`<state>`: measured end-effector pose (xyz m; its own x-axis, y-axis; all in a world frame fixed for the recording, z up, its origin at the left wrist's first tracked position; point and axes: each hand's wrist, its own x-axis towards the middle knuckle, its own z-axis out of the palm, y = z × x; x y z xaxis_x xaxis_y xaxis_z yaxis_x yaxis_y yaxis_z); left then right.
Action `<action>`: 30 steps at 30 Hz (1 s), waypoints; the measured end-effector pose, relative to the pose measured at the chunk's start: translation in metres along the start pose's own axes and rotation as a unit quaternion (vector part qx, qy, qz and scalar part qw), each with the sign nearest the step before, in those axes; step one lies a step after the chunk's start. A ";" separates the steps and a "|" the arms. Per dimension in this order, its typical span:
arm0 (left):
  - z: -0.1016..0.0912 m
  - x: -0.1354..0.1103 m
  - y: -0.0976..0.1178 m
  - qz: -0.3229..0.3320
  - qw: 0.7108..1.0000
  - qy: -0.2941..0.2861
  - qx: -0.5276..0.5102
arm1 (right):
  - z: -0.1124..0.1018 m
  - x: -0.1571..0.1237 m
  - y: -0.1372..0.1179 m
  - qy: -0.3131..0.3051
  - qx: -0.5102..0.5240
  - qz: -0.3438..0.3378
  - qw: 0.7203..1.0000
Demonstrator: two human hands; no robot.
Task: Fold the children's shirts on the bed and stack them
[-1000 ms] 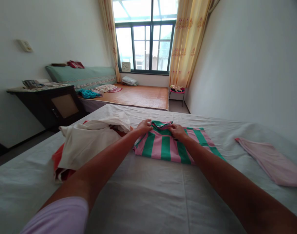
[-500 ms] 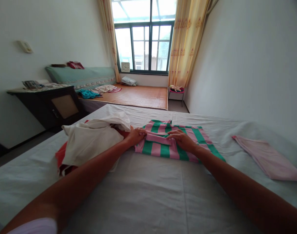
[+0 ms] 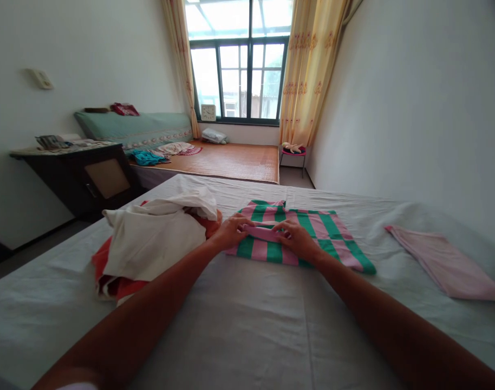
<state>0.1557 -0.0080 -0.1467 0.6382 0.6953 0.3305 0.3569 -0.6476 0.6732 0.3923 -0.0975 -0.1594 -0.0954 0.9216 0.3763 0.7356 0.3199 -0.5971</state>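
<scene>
A pink-and-green striped shirt point(image 3: 339, 233) lies folded flat on the white sheet. Across its left part runs a pink band point(image 3: 264, 233) that looks like a collar. My left hand point(image 3: 230, 232) pinches the left end of this band, with thumb and fingers closed on it. At the other end, my right hand point(image 3: 299, 239) has its fingers closed on the band too. Just left of my left hand is a heap of cream cloth point(image 3: 156, 233), with red-orange fabric point(image 3: 103, 257) showing beneath it.
A folded pale pink garment point(image 3: 446, 262) lies on the white sheet point(image 3: 247, 319) at the right. Beyond are a bed with a brown mat point(image 3: 235, 160), a dark cabinet point(image 3: 105, 176) and a small pink stool point(image 3: 293, 154). A wall rises along the right.
Both hands have shifted slightly, my left hand to the right and my right hand a little left and nearer me. The band between them now looks more curved.
</scene>
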 end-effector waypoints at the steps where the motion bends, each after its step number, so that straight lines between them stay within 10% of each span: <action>1: -0.005 0.000 0.000 -0.010 1.000 -0.011 -0.014 | -0.002 -0.001 -0.001 -0.001 0.030 0.016 0.999; 9: -0.030 0.001 0.008 -0.013 0.986 0.079 0.146 | -0.024 -0.003 0.000 0.100 -0.048 0.043 0.993; 15: 0.020 -0.014 0.012 0.075 0.975 -0.086 0.191 | 0.006 -0.015 0.002 -0.065 -0.125 -0.121 0.983; 24: 0.005 -0.015 -0.010 -0.036 0.964 0.000 0.263 | -0.041 -0.020 0.082 -0.009 -0.189 0.023 0.982; 30: 0.000 -0.015 0.003 -0.096 0.933 -0.030 0.345 | -0.060 -0.022 0.086 -0.023 -0.189 0.025 0.981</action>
<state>0.1474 -0.0206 -0.1499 0.5459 0.8145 0.1963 0.8101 -0.5729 0.1242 0.4979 -0.1032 -0.1761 -0.0770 0.9454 0.3165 0.9353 0.1785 -0.3055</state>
